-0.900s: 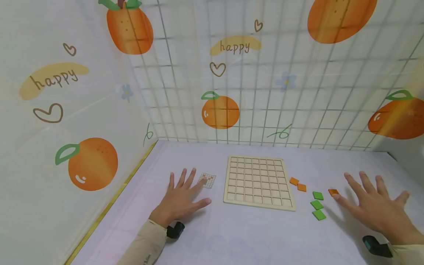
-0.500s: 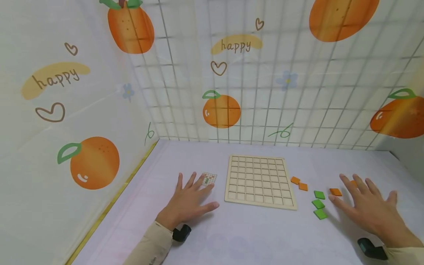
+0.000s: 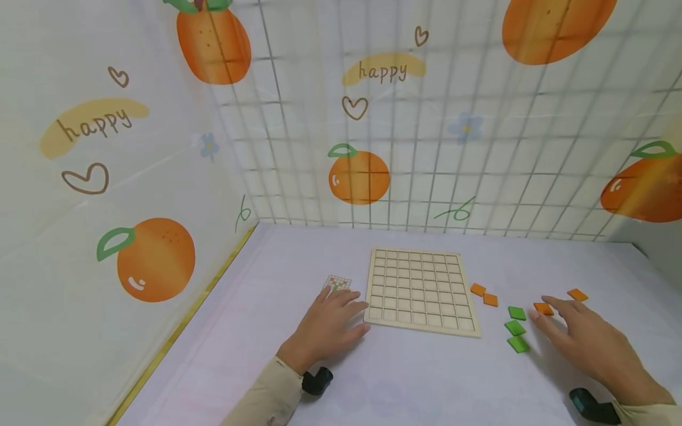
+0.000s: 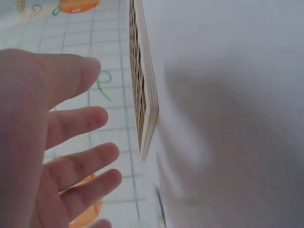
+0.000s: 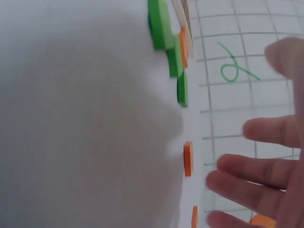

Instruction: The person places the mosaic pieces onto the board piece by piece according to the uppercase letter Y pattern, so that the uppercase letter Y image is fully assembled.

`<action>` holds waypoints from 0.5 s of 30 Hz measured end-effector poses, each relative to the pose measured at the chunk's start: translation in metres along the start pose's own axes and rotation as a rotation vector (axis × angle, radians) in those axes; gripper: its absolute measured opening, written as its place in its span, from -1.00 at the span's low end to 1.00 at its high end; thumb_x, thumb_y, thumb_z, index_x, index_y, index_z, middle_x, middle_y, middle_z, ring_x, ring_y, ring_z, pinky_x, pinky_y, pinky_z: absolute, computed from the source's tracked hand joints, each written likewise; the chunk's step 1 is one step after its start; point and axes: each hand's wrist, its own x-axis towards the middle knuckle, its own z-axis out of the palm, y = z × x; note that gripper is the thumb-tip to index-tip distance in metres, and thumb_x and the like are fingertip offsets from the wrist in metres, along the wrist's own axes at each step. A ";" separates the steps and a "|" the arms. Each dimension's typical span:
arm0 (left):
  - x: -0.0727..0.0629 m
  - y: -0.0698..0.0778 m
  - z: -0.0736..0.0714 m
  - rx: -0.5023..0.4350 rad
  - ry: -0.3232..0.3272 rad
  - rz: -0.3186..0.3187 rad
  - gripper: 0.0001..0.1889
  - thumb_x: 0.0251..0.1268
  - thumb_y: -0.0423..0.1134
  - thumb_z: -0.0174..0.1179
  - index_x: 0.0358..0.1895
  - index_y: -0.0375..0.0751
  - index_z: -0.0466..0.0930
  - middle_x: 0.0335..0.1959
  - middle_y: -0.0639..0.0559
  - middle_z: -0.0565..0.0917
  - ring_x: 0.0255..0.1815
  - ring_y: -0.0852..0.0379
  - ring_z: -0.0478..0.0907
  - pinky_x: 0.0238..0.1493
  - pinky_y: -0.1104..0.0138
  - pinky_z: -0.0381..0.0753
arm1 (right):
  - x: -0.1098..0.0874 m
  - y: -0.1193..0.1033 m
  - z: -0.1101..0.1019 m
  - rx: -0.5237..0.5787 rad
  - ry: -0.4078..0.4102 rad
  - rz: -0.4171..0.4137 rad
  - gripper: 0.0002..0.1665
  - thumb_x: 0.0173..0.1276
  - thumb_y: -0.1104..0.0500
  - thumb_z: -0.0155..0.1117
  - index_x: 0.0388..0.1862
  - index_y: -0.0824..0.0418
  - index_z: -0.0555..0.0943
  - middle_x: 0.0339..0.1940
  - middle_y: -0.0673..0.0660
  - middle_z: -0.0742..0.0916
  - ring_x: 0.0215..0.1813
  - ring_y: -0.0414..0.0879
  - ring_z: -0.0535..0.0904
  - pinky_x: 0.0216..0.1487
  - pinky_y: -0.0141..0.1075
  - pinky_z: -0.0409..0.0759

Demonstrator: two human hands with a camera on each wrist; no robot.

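Left hand: fingers apart, nothing held, raised over the counter just beside the board's near left corner. Right hand: thumb and fingers apart, nothing held, above the right-hand tiles.

Counter: pale cover, carries everything below.

Board: wooden, gridded, flat between the hands; no tile in any cell.

Card: small, printed with a coloured grid, left of the board, partly hidden by the left fingers; contact there cannot be told.

Tiles, all right of the board: green ones, three in a close row; two orange ones near its right edge; an orange tile seen between right thumb and index finger, not gripped; another orange tile beyond that hand.

Risks (judged): tiles look thin, so a flat-fingered press could skid one instead of lifting it. Close spacing means picking one green tile may nudge its neighbours. A low sweep of the left hand could drag the card or jog the board askew.
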 end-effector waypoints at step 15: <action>0.016 0.012 0.010 -0.323 -0.101 -0.058 -0.57 0.51 0.10 0.03 0.26 0.01 0.62 0.41 0.10 0.46 0.44 0.07 0.32 0.40 0.08 0.35 | -0.003 -0.008 0.003 0.245 -0.066 0.035 -0.31 0.50 -0.17 0.15 0.12 0.47 0.59 -0.05 0.40 0.70 -0.14 0.16 0.62 -0.26 0.00 0.65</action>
